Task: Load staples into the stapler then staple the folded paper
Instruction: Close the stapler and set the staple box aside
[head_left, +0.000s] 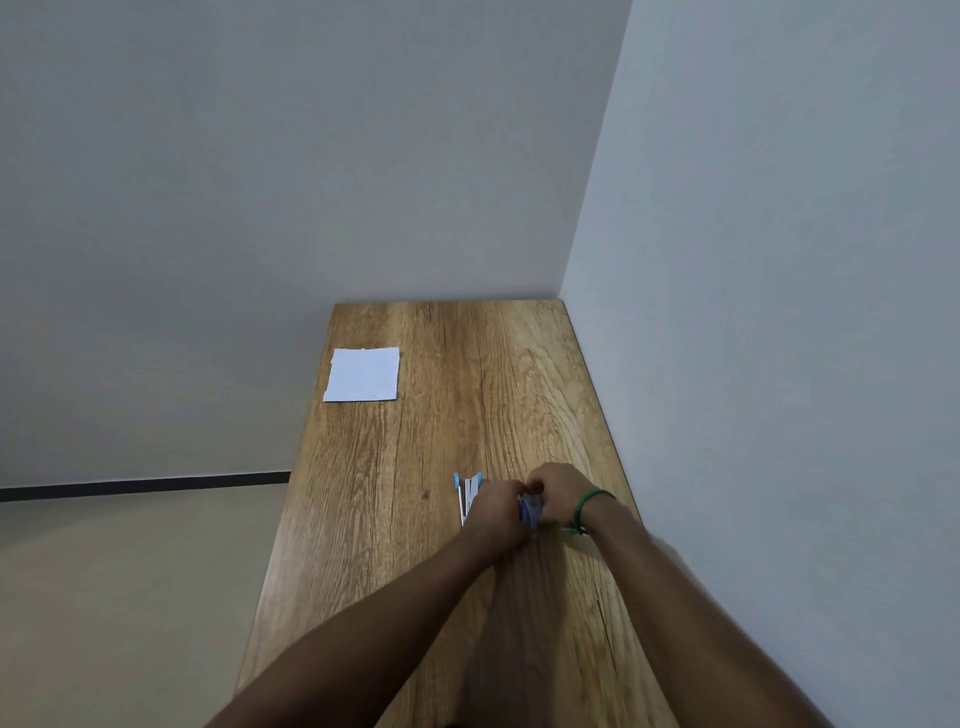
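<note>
Blue-and-white stapler (469, 493): lying opened on the wooden table (415, 571), just beside the left hand (496, 512) and partly hidden by it. Judged light and rigid, with a sprung hinge; best steadied by its base while the channel is filled.

Small blue item (531, 510), probably the staple box: pinched between both hands. The left hand is curled against it from one side and the right hand (558, 493) is closed on it from the other, thumb on top. Whether it is being opened cannot be told. Staples are judged brittle in strips, easily snapped or scattered, so a light pinch along the strip's sides is advised.

Green wristband (592, 506): worn on the right wrist.

Folded paper (363, 375): white, flat, at the far left of the table, its left margin at or just over the table's edge. Thin and limp; a slide off that edge is a risk if it is dragged. Lifting by the near corner is suggested.

Clearance: wall (753, 312) tight against the table's right side; bare wood lies open between stapler and paper.
</note>
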